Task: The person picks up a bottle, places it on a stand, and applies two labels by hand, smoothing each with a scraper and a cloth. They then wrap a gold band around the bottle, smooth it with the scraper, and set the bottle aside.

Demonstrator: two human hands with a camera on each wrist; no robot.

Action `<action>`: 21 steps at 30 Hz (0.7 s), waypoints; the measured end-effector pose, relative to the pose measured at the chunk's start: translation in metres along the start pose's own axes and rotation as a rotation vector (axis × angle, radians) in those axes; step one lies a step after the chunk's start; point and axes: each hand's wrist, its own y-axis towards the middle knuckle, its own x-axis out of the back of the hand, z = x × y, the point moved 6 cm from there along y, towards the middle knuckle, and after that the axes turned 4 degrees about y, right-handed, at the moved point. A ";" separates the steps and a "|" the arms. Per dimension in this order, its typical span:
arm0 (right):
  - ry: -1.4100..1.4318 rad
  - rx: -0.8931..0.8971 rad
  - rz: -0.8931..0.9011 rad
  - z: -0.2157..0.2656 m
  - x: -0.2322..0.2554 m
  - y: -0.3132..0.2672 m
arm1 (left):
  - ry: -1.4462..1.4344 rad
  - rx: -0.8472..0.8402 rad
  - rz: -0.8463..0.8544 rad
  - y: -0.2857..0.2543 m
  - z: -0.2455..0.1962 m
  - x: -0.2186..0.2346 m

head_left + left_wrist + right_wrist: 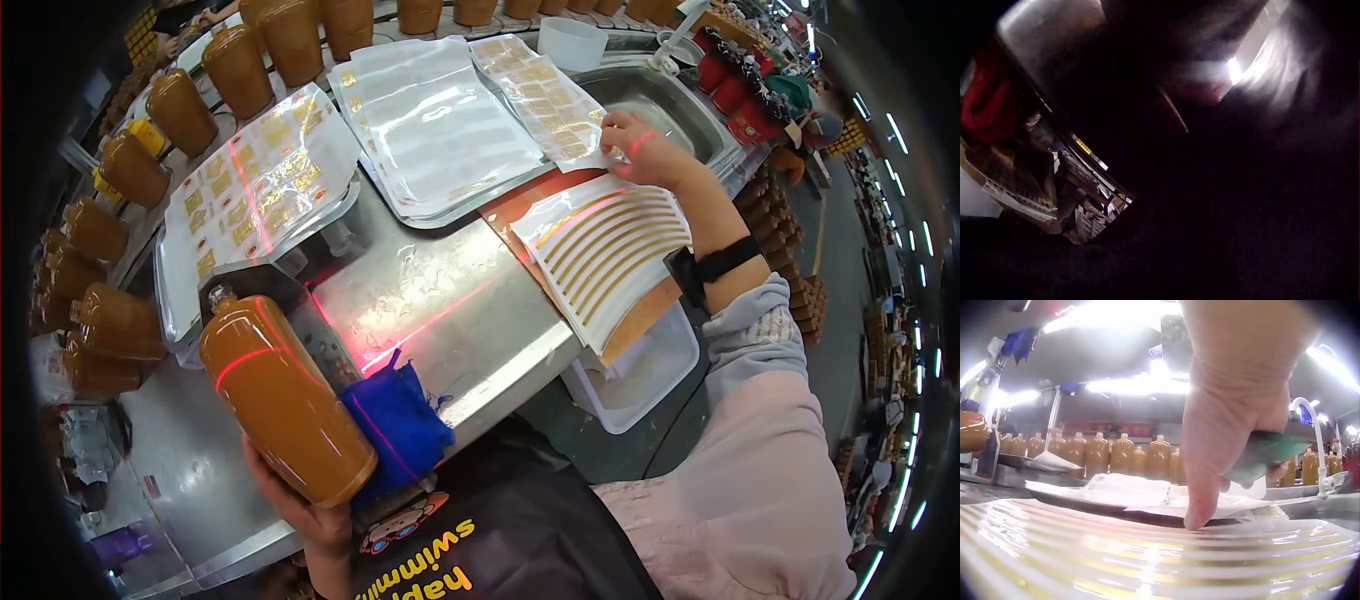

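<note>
An amber bottle [285, 395] leans over the metal table's near edge, its neck towards the upper left. My left hand [305, 510] grips it low down, the fingers behind it; the left wrist view is mostly dark. In the head view my right hand [645, 150] is between a sheet of gold labels [545, 95] and a sheet of gold stripes [605, 250]. The right wrist view shows the right hand [1229, 425] with its thumb pointing down over the striped sheet [1147, 556] and a greenish flat piece [1266, 453] held in the fingers.
A blue cloth [400, 425] lies beside the bottle. Stacked white sheets [440, 130] and another gold label sheet [265, 185] lie further back. Amber bottles [180, 110] line the far and left sides. A sink [680, 115] is at the upper right, a white bin [640, 380] below the table edge.
</note>
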 end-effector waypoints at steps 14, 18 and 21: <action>0.033 -0.093 0.202 -0.042 0.025 0.057 | -0.106 0.002 0.011 -0.004 0.008 -0.002; 0.217 -0.260 0.492 -0.036 0.024 0.055 | -0.086 -0.009 0.010 -0.003 0.005 -0.002; 0.160 -0.254 0.497 -0.020 0.019 0.051 | -0.098 -0.006 0.016 -0.003 0.006 -0.002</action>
